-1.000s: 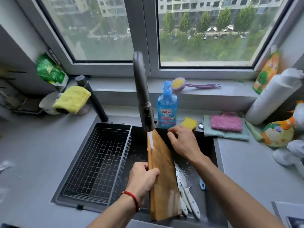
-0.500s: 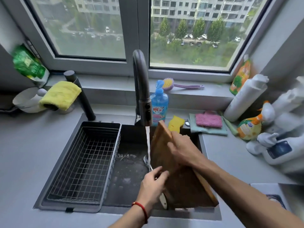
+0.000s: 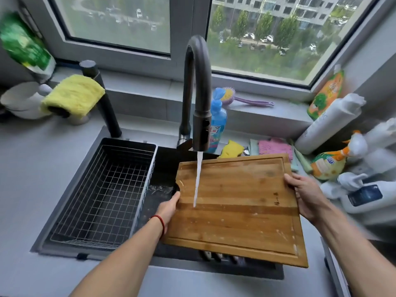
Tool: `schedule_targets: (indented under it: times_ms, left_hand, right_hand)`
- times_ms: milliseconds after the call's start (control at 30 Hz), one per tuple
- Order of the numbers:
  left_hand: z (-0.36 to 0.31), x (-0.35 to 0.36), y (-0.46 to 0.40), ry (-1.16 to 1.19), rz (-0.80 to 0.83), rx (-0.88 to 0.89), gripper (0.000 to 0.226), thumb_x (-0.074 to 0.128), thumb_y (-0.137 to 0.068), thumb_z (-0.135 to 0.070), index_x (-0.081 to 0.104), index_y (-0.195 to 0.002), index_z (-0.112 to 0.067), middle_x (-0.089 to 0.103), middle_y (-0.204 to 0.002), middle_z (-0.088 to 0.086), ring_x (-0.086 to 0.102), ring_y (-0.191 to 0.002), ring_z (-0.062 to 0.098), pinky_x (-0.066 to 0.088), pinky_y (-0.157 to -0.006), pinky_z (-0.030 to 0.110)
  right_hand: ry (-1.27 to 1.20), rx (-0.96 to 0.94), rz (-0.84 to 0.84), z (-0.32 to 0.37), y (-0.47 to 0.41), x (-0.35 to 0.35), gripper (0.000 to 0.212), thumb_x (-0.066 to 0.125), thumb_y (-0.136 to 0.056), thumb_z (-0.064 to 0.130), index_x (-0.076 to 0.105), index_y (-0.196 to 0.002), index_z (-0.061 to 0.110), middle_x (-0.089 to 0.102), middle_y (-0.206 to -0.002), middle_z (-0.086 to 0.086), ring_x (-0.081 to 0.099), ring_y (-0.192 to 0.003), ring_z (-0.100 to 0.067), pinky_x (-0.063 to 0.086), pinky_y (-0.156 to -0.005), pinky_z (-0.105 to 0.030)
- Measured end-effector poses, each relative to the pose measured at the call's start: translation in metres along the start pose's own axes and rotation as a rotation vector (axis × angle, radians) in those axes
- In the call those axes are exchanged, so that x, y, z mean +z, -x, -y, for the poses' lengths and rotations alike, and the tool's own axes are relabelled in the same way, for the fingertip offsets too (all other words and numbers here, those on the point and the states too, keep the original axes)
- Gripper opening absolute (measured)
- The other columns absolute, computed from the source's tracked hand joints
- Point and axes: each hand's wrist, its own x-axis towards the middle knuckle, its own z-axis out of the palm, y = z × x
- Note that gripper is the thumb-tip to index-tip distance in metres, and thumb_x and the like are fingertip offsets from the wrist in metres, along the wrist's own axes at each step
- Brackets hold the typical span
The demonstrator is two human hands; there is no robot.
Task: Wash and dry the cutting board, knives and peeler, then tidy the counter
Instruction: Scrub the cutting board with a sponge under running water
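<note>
I've turned the cutting board [image 3: 235, 209] from on edge to flat over the sink [image 3: 167, 159] — left hand [image 3: 169, 207] and right hand [image 3: 304, 196] grip its sides, the tap [image 3: 200, 116] running onto its face — rinsing this side begins.

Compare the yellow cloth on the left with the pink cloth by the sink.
The yellow cloth hangs draped over a dark post, raised off the counter; the pink cloth lies flat on a green cloth. The yellow one sits left of the faucet, the pink one right. Both look fluffy.
</note>
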Motion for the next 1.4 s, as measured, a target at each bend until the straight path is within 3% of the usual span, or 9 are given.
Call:
schedule_targets:
  times_ms: [133, 233, 400, 533, 667, 800, 1100, 1300, 1400]
  left_hand:
    - [-0.012, -0.012, 0.008, -0.183, -0.022, 0.034, 0.076, 0.055, -0.092, -0.068, 0.063, -0.13, -0.003, 0.067, -0.124, 0.014, 0.063, -0.113, 0.034, 0.049, -0.105, 0.049]
    - [-0.023, -0.025, 0.019, -0.266, -0.011, 0.07, 0.07, 0.056, -0.094, -0.064, 0.062, -0.126, -0.003, 0.068, -0.121, 0.014, 0.065, -0.111, 0.034, 0.051, -0.103, 0.05]
    - [-0.036, -0.061, 0.042, -0.235, -0.02, 0.12, 0.056, 0.065, -0.089, -0.062, 0.069, -0.107, -0.008, 0.077, -0.1, 0.011, 0.073, -0.09, 0.03, 0.06, -0.073, 0.038]
    - [-0.041, -0.096, 0.055, -0.113, -0.019, 0.127, 0.071, 0.075, -0.075, -0.064, 0.071, -0.109, -0.001, 0.079, -0.092, 0.014, 0.077, -0.082, 0.03, 0.062, -0.066, 0.04]
    - [-0.042, -0.122, 0.057, -0.047, -0.043, 0.137, 0.089, 0.084, -0.059, -0.063, 0.065, -0.12, -0.002, 0.078, -0.099, 0.018, 0.076, -0.089, 0.036, 0.062, -0.076, 0.054]
    - [-0.046, -0.144, 0.057, -0.053, -0.054, 0.128, 0.107, 0.088, -0.065, -0.057, 0.041, -0.15, -0.01, 0.069, -0.123, 0.022, 0.068, -0.108, 0.043, 0.055, -0.089, 0.066]
    - [-0.042, -0.166, 0.066, -0.041, -0.076, 0.207, 0.065, 0.081, -0.067, -0.059, 0.067, -0.117, -0.02, 0.078, -0.107, 0.012, 0.072, -0.101, 0.037, 0.061, -0.072, 0.053]
    - [-0.039, -0.156, 0.064, -0.089, -0.112, 0.2, 0.074, 0.085, -0.064, -0.059, 0.064, -0.123, -0.019, 0.074, -0.114, 0.013, 0.069, -0.106, 0.036, 0.058, -0.085, 0.057]
    - [-0.039, -0.143, 0.066, -0.138, -0.214, 0.233, 0.079, 0.08, -0.064, -0.07, 0.065, -0.121, -0.016, 0.073, -0.11, 0.011, 0.068, -0.102, 0.033, 0.057, -0.088, 0.052]
  right_hand:
    - [0.012, 0.061, -0.077, -0.035, -0.008, -0.024, 0.027, 0.048, -0.106, 0.016, 0.07, -0.113, 0.001, 0.077, -0.103, -0.019, 0.077, -0.086, -0.03, 0.063, -0.063, -0.04]
    - [0.305, 0.011, -0.22, -0.055, -0.021, -0.023, 0.028, 0.051, -0.102, 0.023, 0.073, -0.103, 0.004, 0.077, -0.095, -0.017, 0.074, -0.083, -0.033, 0.06, -0.073, -0.044]
    - [0.61, -0.082, -0.265, -0.069, -0.03, 0.008, 0.032, 0.039, -0.1, 0.033, 0.064, -0.092, 0.015, 0.069, -0.095, -0.009, 0.063, -0.088, -0.029, 0.052, -0.082, -0.046]
    - [0.677, -0.115, -0.247, -0.086, -0.04, 0.042, 0.031, 0.036, -0.102, 0.033, 0.058, -0.106, 0.011, 0.063, -0.107, -0.011, 0.056, -0.097, -0.03, 0.044, -0.084, -0.042]
    - [0.661, -0.125, -0.217, -0.095, -0.047, 0.079, 0.037, 0.036, -0.104, 0.032, 0.056, -0.126, 0.009, 0.063, -0.12, -0.013, 0.057, -0.109, -0.033, 0.047, -0.095, -0.045]
    - [0.635, -0.111, -0.152, -0.103, -0.047, 0.103, 0.04, 0.037, -0.106, 0.034, 0.051, -0.134, 0.011, 0.061, -0.127, -0.012, 0.056, -0.118, -0.034, 0.043, -0.099, -0.044]
    - [0.602, -0.132, -0.066, -0.122, -0.039, 0.14, 0.059, 0.045, -0.105, 0.041, 0.029, -0.151, 0.008, 0.047, -0.146, -0.018, 0.048, -0.132, -0.038, 0.04, -0.111, -0.052]
    - [0.613, -0.159, -0.053, -0.123, -0.048, 0.134, 0.052, 0.047, -0.104, 0.038, 0.034, -0.146, 0.012, 0.051, -0.142, -0.016, 0.051, -0.129, -0.035, 0.042, -0.109, -0.048]
    - [0.627, -0.12, -0.047, -0.128, -0.054, 0.134, 0.062, 0.044, -0.103, 0.04, 0.022, -0.153, 0.01, 0.041, -0.15, -0.018, 0.045, -0.133, -0.036, 0.038, -0.113, -0.053]
